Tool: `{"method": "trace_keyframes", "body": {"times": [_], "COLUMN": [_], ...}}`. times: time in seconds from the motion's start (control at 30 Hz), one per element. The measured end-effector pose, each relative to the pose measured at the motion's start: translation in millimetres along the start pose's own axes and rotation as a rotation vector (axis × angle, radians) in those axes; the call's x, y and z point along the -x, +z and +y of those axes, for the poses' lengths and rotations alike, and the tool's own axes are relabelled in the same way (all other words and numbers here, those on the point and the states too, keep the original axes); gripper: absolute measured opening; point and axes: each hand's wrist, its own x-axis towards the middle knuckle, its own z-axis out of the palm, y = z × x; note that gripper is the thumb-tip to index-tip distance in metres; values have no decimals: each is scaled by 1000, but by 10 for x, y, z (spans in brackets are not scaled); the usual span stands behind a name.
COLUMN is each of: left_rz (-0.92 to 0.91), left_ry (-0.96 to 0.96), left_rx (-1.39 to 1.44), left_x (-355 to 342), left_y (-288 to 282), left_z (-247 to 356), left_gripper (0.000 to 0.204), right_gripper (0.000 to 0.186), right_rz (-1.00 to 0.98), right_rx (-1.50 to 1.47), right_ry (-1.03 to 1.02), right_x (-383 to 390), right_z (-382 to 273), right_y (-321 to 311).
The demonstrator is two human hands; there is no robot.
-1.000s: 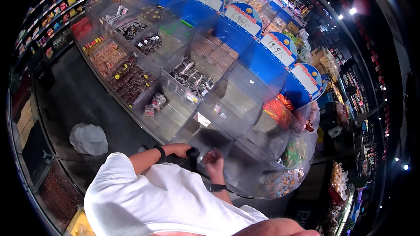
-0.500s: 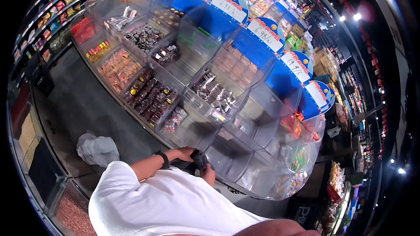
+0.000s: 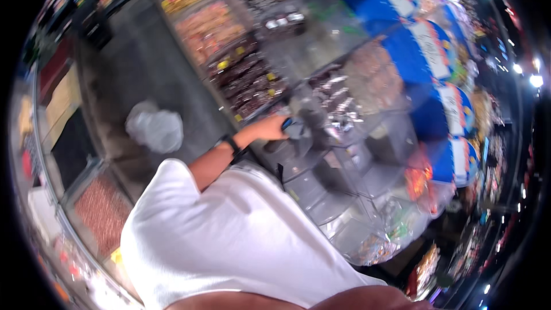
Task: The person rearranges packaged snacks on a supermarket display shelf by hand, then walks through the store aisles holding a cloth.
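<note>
My left hand (image 3: 271,128), with a black band (image 3: 232,144) on the wrist, reaches out over the clear plastic bins. Its fingers are closed round a grey cloth (image 3: 299,138) with a blue bit at the grip. The cloth hangs over an almost bare bin, blurred by motion; whether it touches the bin wall is unclear. Beyond it lie dark packs with silvery wrappers (image 3: 338,100). Rows of dark packs with yellow labels (image 3: 249,77) fill the bin farther along. My right hand is out of sight behind my white shirt (image 3: 247,235).
Blue sign boards with white cards (image 3: 431,51) stand along the back of the bins. A white plastic bag (image 3: 155,127) lies on the grey floor at the left. Orange-red packs (image 3: 419,177) and green ones (image 3: 397,229) sit in the right-hand bins.
The view has swung round. My left hand has moved outward over the bins with the cloth, which both hands held close to my body before. My right hand has gone out of sight.
</note>
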Motion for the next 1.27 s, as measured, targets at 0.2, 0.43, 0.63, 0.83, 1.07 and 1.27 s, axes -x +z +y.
{"method": "trace_keyframes", "body": {"times": [0.2, 0.43, 0.63, 0.83, 1.07, 1.27], "left_rz": [171, 266, 397, 327, 440, 557], "left_ry": [23, -102, -173, -150, -201, -237], "left_rx": [120, 260, 366, 414, 346, 268], "left_x": [199, 569, 782, 953, 1276, 1211], "left_y": [-406, -1101, -2028, -3122, -4065, -4694], "left_z": [-133, -768, -986, -1313, -1886, -2307], "left_gripper": [63, 49, 44, 62, 61, 56], "right_gripper": [12, 10, 8, 15, 15, 30], "right_rz": [-28, -90, -320, -333, -267, -83], "right_rx": [63, 65, -537, 360, 1704, 2163], "right_ry": [123, 168, 335, -179, -1460, -1035], "right_x": [13, 58, 625, 1244, 2003, 1536], "right_z": [-345, -391, -482, 635, 1199, 965], "right_y": [248, 1106, 2540, 3930, 4904, 4899]}}
